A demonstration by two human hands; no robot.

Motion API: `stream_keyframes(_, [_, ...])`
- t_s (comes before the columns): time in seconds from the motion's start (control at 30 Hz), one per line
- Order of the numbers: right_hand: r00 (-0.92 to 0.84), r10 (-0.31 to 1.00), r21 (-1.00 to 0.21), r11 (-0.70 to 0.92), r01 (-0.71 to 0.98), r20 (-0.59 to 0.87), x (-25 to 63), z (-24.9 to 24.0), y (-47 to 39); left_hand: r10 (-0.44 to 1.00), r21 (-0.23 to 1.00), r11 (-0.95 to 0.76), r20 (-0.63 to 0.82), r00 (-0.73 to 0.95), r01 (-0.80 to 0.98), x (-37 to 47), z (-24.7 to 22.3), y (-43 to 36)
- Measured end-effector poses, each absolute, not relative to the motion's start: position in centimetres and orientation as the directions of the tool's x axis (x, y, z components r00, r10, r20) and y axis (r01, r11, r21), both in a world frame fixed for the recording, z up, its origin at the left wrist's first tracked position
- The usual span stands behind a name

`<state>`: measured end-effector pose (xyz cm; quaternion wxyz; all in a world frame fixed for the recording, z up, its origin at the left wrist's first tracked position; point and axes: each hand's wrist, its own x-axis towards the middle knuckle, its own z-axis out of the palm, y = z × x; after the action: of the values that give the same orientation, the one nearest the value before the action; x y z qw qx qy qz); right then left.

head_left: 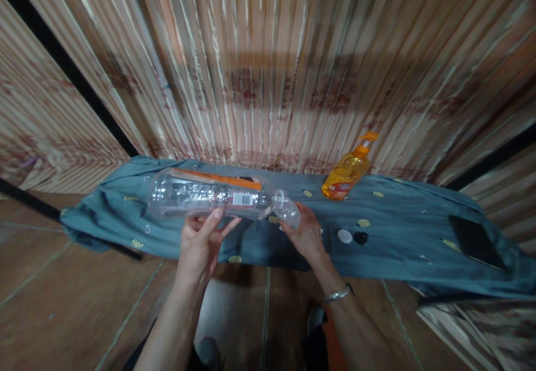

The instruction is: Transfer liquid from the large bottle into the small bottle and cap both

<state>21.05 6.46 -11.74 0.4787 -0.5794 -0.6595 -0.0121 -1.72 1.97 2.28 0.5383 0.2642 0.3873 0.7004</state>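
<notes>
My left hand is closed around the underside of a large clear plastic bottle with an orange label and a barcode. The bottle lies nearly level above the cloth, its neck pointing right. In my right hand is a small clear plastic bottle, tilted with its mouth up and to the left. The mouths of the two bottles meet or almost meet; whether they touch I cannot tell. Both bottles look see-through, and any liquid inside is hard to make out. A bracelet circles my right wrist.
A pump bottle of orange-yellow liquid stands at the back of the cloth-covered table. Near my right hand lie a white cap and a black cap. A dark flat object rests at the right. Striped curtains hang behind.
</notes>
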Motion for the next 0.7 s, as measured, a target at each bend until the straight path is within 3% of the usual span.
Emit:
stream_keyframes(0.43, [0.108,0.736,-0.490,0.327,0.808,0.668,21.3,-11.7,6.2,0.961,0.814,0.006,-0.165,-0.221,-0.580,-2.8,2.5,2.2])
stream_keyframes(0.7, [0.113,0.762,-0.497,0.294,0.816,0.637,21.0,-11.2,5.9,0.960,0.832,-0.023,-0.137,-0.246,-0.554,-3.3,1.6,1.4])
